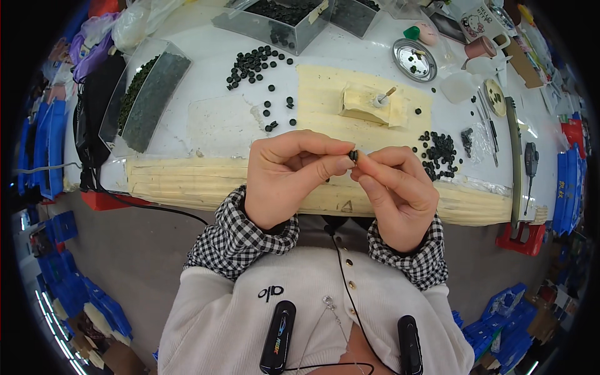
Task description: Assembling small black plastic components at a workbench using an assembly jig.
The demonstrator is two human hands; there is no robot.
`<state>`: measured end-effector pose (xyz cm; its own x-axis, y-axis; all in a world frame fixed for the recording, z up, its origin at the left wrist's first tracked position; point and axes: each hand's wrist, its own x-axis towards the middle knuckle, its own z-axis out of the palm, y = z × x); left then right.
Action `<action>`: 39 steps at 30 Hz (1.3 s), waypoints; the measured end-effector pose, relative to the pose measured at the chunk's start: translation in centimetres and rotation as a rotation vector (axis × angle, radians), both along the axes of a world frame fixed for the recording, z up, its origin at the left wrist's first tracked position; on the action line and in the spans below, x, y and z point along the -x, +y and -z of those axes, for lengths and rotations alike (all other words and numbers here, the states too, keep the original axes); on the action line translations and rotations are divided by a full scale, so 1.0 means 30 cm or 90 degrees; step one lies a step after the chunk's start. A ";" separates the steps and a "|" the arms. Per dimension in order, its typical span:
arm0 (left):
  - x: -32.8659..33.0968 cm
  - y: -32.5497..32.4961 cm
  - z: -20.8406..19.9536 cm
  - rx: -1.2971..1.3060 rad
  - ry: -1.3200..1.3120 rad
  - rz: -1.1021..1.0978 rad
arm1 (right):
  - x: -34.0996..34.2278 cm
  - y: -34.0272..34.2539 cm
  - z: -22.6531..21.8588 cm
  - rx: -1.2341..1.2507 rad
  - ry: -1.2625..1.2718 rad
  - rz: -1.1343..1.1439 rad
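My left hand (290,172) and my right hand (400,190) meet over the table's front edge. Between their fingertips is a small black round part (354,155), pinched from both sides; its details are mostly covered by the fingers. Beyond my hands, a block wrapped in cream tape (365,106) sits on a taped patch (319,81), with a short peg (387,95) sticking up from it. Loose black round parts (440,152) lie in a pile beside my right hand. Another pile of black parts (250,65) is farther off to the left.
Clear bins (156,103) with dark and green parts stand at the left and far side. A round metal dish (415,60), tweezers (487,128) and a pink cup (480,48) are at the right. Cream tape (187,181) covers the front edge; a black cable (150,206) hangs at left.
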<state>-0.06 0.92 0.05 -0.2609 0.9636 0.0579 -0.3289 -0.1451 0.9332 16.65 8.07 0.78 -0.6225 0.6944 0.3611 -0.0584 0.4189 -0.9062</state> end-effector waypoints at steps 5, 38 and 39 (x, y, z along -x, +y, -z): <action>0.002 -0.001 -0.002 -0.012 -0.006 0.006 | 0.001 0.000 -0.002 -0.017 -0.004 0.005; 0.034 -0.011 0.066 0.007 -0.610 0.218 | 0.047 0.229 -0.087 -0.328 -0.202 0.223; 0.034 -0.009 0.067 0.010 -0.627 0.227 | 0.052 0.236 -0.086 -0.339 -0.210 0.214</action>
<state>-1.10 0.65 -1.95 0.1140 0.9927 -0.0394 -0.9658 0.1200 0.2297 15.09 15.14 3.35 -0.5408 0.6499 0.5340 0.3944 0.7567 -0.5214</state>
